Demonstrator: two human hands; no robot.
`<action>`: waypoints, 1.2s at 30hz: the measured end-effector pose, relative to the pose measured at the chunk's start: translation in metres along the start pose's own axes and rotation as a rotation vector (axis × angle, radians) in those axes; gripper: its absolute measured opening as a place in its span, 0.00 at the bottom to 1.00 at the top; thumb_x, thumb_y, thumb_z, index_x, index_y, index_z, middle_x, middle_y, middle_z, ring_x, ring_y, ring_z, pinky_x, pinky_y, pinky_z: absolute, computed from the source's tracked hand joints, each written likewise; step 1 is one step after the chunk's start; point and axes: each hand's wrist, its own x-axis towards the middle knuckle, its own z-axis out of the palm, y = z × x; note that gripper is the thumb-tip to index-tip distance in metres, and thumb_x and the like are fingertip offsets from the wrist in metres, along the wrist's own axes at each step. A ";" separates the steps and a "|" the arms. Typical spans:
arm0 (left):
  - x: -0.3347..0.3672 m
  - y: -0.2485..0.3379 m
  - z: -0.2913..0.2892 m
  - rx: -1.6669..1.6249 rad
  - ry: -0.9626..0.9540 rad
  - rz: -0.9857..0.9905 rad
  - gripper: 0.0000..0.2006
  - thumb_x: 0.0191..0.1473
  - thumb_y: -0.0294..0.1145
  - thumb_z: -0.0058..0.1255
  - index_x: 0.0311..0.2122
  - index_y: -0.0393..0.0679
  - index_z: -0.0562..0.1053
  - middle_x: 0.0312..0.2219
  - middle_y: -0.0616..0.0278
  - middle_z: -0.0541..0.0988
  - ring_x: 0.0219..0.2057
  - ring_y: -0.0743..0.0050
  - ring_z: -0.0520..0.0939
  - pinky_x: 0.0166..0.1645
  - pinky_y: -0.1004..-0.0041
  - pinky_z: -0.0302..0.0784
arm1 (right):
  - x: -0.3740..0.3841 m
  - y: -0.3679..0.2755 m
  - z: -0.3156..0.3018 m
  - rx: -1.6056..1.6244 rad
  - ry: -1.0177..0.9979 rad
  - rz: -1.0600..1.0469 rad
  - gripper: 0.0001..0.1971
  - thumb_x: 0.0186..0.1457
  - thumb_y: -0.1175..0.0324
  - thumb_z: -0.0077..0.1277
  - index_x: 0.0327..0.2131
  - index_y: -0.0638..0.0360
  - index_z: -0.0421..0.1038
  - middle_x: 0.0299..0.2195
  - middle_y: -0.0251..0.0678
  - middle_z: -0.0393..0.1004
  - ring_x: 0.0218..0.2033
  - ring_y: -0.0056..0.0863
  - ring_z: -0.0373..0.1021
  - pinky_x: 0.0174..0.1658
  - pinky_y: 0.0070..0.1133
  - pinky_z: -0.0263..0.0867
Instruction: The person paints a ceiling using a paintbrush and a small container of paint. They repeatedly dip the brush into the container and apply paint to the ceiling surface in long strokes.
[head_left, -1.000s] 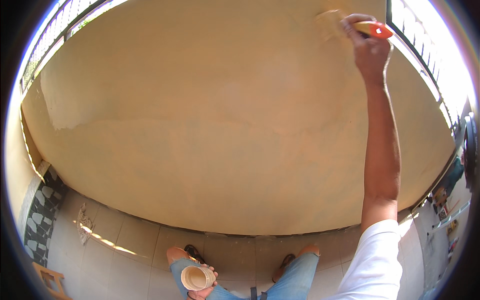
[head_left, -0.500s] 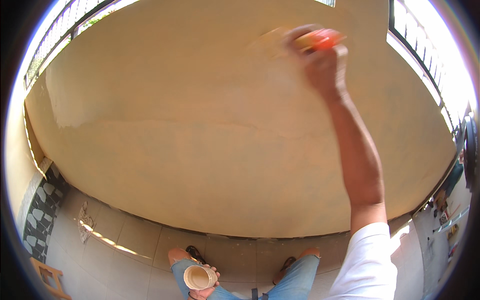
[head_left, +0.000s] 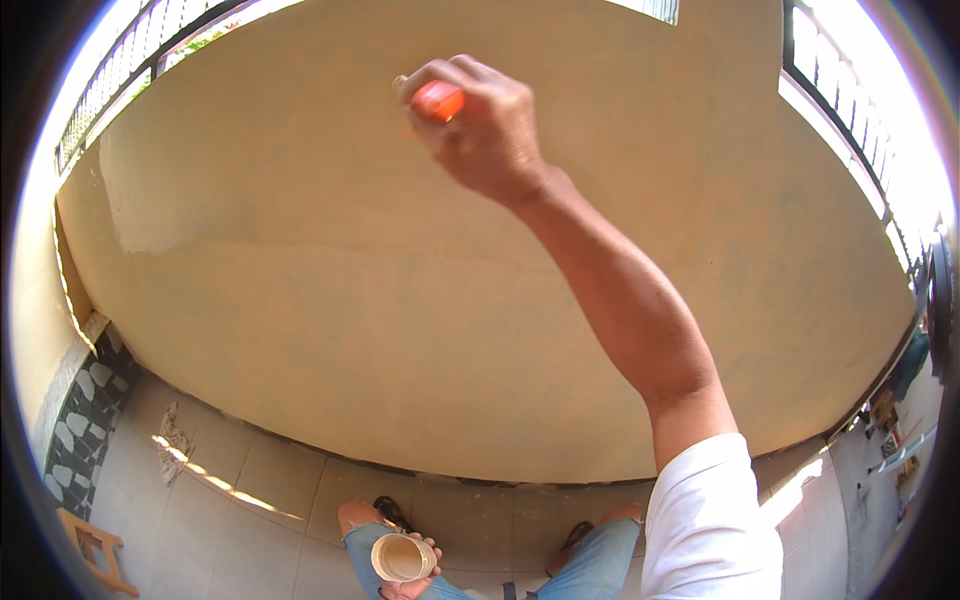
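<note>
1 R grip upper ctr, 1 L grip lower ctr (2 tot.); 1 brush upper ctr, 1 cup lower ctr. 2 shoes lower ctr; 1 rag + 1 wooden frame lower L. 2 dark railings: 1 upper L, 1 upper R.

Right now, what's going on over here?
A person's right hand grips a red-ended paintbrush, raised in front of a broad tan wall; the hand blocks the view, so whether the brush touches it can't be told. The left hand holds an open beige cup low, by the left leg. A paler patch shows toward the wall's left side.
</note>
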 end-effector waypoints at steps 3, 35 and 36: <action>-0.001 0.003 0.000 -0.023 -0.032 0.013 0.32 0.66 0.56 0.50 0.66 0.44 0.67 0.62 0.47 0.74 0.61 0.28 0.73 0.54 0.32 0.80 | 0.013 0.037 -0.051 0.228 0.161 0.282 0.05 0.54 0.75 0.61 0.35 0.55 0.79 0.28 0.24 0.76 0.30 0.16 0.72 0.35 0.19 0.69; 0.003 0.002 -0.006 -0.051 -0.037 -0.104 0.32 0.58 0.57 0.59 0.61 0.47 0.73 0.57 0.50 0.76 0.60 0.41 0.77 0.54 0.45 0.82 | 0.005 0.093 -0.175 -0.867 0.560 0.120 0.03 0.54 0.63 0.63 0.32 0.44 0.85 0.29 0.28 0.84 0.28 0.28 0.79 0.33 0.26 0.74; 0.003 0.001 -0.005 -0.041 -0.027 -0.100 0.31 0.58 0.57 0.59 0.61 0.47 0.73 0.57 0.50 0.76 0.60 0.41 0.77 0.54 0.45 0.82 | 0.019 0.090 -0.146 -0.851 0.447 0.017 0.02 0.54 0.64 0.64 0.32 0.45 0.84 0.29 0.29 0.83 0.30 0.30 0.79 0.33 0.27 0.74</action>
